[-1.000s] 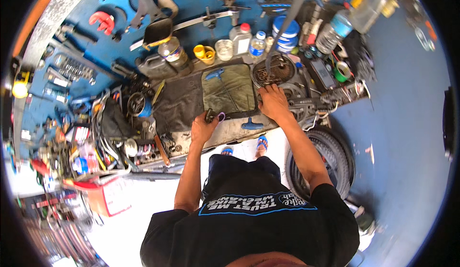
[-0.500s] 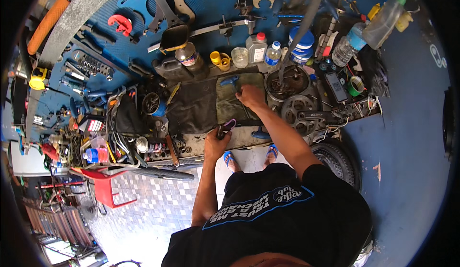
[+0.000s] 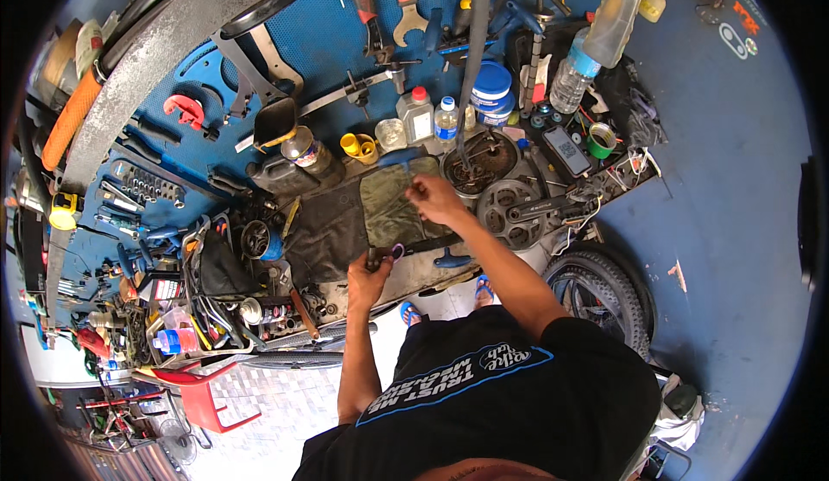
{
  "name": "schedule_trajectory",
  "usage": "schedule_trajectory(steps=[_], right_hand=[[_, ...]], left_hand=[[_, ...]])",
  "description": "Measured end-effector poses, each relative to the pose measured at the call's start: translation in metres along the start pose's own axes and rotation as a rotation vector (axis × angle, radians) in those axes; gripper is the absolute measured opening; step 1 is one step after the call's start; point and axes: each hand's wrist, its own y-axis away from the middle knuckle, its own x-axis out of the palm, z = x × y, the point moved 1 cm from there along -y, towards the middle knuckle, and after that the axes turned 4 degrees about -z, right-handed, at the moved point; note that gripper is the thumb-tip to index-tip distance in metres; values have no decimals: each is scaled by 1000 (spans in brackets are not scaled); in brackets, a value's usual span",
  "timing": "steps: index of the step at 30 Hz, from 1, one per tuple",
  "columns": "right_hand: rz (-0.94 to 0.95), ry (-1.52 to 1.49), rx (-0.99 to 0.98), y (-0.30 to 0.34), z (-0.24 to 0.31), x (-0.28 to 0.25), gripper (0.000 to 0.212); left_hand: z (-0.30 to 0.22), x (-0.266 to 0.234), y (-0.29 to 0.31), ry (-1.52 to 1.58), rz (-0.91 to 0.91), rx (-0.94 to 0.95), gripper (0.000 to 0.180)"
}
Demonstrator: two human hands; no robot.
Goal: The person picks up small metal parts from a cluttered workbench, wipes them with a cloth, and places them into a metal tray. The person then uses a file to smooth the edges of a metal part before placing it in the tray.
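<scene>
Head view: a blue T-handled tool (image 3: 401,157) is held over green cloth (image 3: 385,209) in the right hand (image 3: 437,199), a purple-looped dark item (image 3: 374,260) in the left hand (image 3: 367,284). Through a slackened grip, either could be dropped.

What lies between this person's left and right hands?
In the head view, mainly the olive-green cloth, plus the purple loop beside the left hand, shows between it and the right hand.
</scene>
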Motion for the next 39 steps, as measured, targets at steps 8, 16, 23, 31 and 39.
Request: schedule_trajectory(steps=[8, 16, 23, 31, 39], right_hand=[[-1073, -72, -601, -31, 15, -166, 18], [-1143, -23, -695, -86, 125, -266, 19], [-1166, 308, -715, -115, 132, -260, 19], [-900, 791, -339, -134, 124, -272, 31], [91, 770, -254, 34, 34, -89, 27]], left_hand=[[-4, 10, -1, 51, 58, -18, 18], [-18, 19, 4, 72, 63, 4, 20], [-9, 10, 11, -9, 16, 5, 21], [-14, 6, 7, 2, 31, 26, 21], [-3, -5, 8, 65, 30, -23, 20]])
